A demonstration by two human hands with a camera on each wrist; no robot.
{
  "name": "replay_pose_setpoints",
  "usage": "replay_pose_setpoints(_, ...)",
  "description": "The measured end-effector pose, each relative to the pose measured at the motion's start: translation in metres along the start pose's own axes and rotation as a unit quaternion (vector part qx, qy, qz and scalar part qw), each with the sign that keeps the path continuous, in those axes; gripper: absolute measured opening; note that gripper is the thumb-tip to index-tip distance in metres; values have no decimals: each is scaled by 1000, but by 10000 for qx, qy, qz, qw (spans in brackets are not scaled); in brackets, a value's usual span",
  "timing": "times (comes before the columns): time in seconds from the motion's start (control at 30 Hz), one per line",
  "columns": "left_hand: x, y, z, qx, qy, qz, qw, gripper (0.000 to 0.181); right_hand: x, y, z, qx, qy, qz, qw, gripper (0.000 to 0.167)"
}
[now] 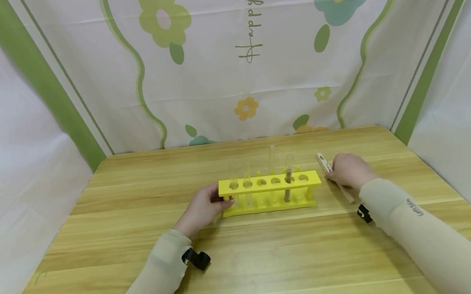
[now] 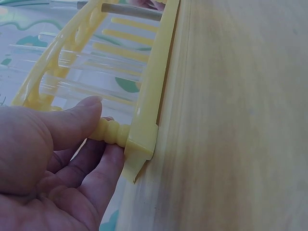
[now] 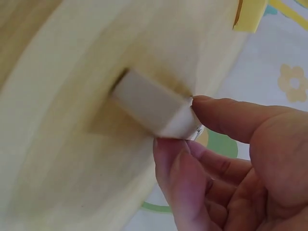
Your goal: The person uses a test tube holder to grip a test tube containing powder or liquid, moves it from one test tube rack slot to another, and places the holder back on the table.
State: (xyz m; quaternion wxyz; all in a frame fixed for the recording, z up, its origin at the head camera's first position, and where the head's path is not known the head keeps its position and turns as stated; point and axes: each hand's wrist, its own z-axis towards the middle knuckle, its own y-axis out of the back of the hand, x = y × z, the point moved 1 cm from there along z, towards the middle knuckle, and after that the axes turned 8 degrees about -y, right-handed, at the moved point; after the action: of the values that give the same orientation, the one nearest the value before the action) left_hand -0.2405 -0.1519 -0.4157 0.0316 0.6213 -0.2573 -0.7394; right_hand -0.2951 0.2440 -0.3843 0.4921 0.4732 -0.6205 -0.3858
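A yellow test tube rack (image 1: pixel 269 188) stands on the table, and my left hand (image 1: pixel 199 210) holds its left end. In the left wrist view, thumb and fingers pinch the ridged yellow post (image 2: pixel 110 132) between the rack's two plates. Two clear test tubes (image 1: pixel 249 199) stand in the left holes. Farther right is a test tube with dark grey contents (image 1: pixel 287 192), and another clear tube (image 1: pixel 272 157) rises behind the rack. To the right, my right hand (image 1: pixel 350 171) pinches a wooden test tube holder (image 1: pixel 322 161), whose pale wood (image 3: pixel 151 103) looks blurred in the right wrist view.
The wooden table (image 1: pixel 276 259) reaches back to a white cloth (image 1: pixel 208 72) printed with flowers. Similar cloth hangs on both sides. Short yellow pegs (image 1: pixel 297 169) stick up along the rack's back. A black wrist camera (image 1: pixel 197 258) sits at the left cuff.
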Motion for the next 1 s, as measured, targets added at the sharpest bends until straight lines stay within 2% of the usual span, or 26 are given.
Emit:
replay_pose_setpoints(0.4,-3,-2,-1,55,68,-49,9999,31,2,-8,-5,-210,-22,54,9998,41)
replay_pose_setpoints(0.63,-1,-2,-2,90,16,-84,9999,32,7,-11,-4,-60,-154,9,9999,28)
replay_pose_setpoints(0.77,-2,-2,-2,50,-8,-23,10000,33,11,-9,-1,-150,-159,-192,9996,22)
replay_pose_setpoints(1.0,-2,-1,-2,29,-96,32,9999,29,16,-4,2,-353,-120,-453,9983,21)
